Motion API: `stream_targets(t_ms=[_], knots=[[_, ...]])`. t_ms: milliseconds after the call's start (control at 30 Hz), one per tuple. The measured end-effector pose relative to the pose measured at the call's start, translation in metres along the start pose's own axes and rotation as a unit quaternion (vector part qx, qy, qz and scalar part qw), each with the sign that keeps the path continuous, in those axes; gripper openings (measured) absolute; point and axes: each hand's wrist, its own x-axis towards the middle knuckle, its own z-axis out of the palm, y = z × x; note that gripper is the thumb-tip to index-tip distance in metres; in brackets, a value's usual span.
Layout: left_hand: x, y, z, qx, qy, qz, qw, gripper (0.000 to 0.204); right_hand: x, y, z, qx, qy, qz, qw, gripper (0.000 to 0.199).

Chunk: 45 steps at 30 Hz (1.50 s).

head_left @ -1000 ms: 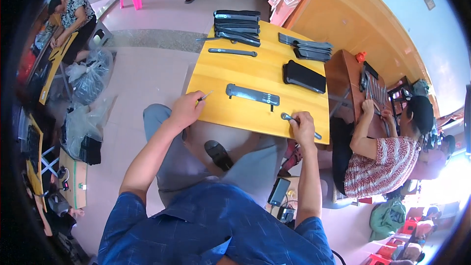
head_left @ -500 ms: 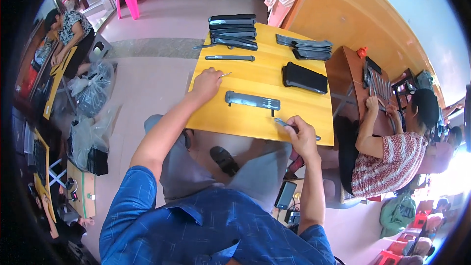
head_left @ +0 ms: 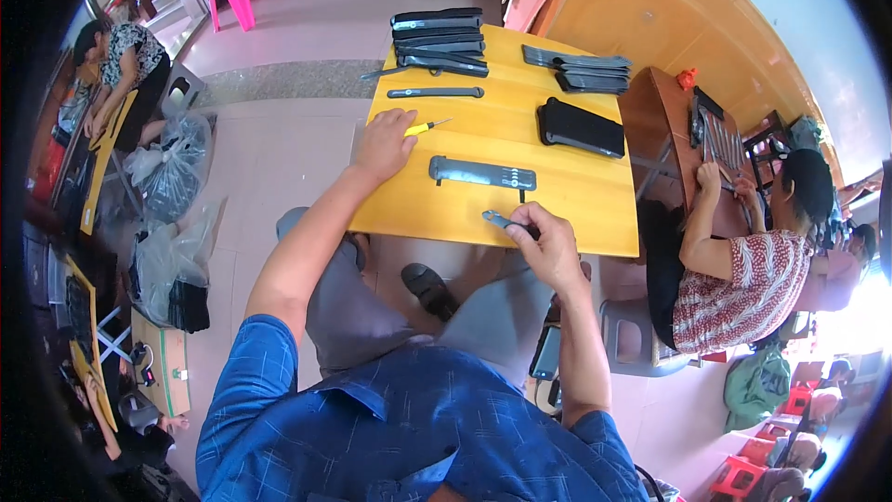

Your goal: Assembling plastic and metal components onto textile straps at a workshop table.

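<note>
At the table's left side, my left hand [head_left: 384,144] is closed around a slim pointed tool with a yellow handle [head_left: 421,128]; its thin metal tip points away to the right. By the near edge, my right hand [head_left: 546,240] pinches a slim grey tool-like piece with a pale, shiny end [head_left: 495,218]; the rest is hidden by the hand. Between the hands lies a flat grey rectangular strip piece [head_left: 481,172] with small markings and two short black tabs on its near side. Beyond it rests a narrow dark strip [head_left: 435,92].
The yellow table [head_left: 400,214] also bears a stack of black pouches [head_left: 437,42], some flat dark strips [head_left: 581,70] and a thick black pouch [head_left: 581,127]. A co-worker [head_left: 743,270] sits at a brown table on the right; another person [head_left: 130,74] works at far left.
My right hand has moved left with the grey piece, closer to the flat strip piece. The tool's yellow handle now shows at my left hand. The whole view has shifted slightly.
</note>
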Motion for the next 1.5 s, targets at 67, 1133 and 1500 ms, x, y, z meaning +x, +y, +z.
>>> stream_targets(t_ms=[67,1133,1500], knots=[[-0.004,-0.003,-0.004,0.002,0.023,0.012,1.000,0.046,0.004,-0.003,0.003,0.012,-0.009,0.006,1.000,0.016],[-0.103,0.099,-0.066,-0.503,-0.128,-0.330,0.788,0.018,-0.023,0.048,0.005,0.155,-0.085,0.125,0.976,0.009],[-0.088,0.082,-0.054,-0.522,-0.162,-0.335,0.767,0.013,-0.003,0.075,-0.004,0.241,0.005,0.162,0.957,0.007]])
